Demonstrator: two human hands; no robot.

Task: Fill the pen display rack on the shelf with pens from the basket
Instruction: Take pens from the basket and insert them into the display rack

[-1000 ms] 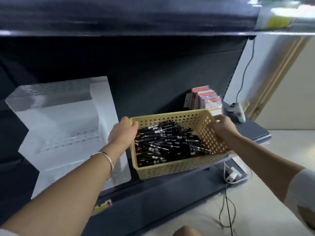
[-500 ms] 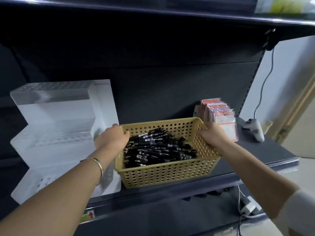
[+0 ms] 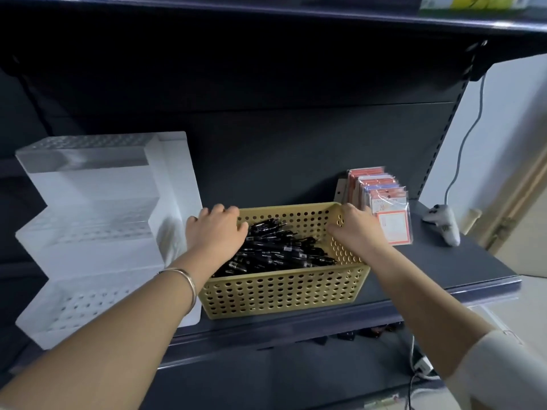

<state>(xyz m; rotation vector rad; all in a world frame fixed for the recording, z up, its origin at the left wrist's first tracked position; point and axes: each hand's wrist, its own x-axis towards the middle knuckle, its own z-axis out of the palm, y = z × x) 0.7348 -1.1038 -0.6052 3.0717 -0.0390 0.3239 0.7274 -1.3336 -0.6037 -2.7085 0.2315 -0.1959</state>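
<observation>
A yellow perforated basket (image 3: 281, 291) stands on the dark shelf (image 3: 450, 261), just right of the clear stepped pen display rack (image 3: 97, 232). Several black pens (image 3: 281, 251) lie heaped inside the basket. My left hand (image 3: 216, 232) holds the basket's left rim near the far corner, fingers curled over the edge. At the far right corner my right hand (image 3: 358, 229) grips the rim, thumb inside the basket. The rack's rows of holes hold no pens that I can see.
A stack of red and white packets (image 3: 384, 208) stands upright behind my right hand. A white controller (image 3: 442, 226) with a cable lies at the shelf's right end. Another shelf board hangs overhead. Cables and a plug lie on the floor, lower right.
The basket came up from in front of the shelf and now sits on the shelf beside the rack. Both hands slid along the rims toward the far corners.
</observation>
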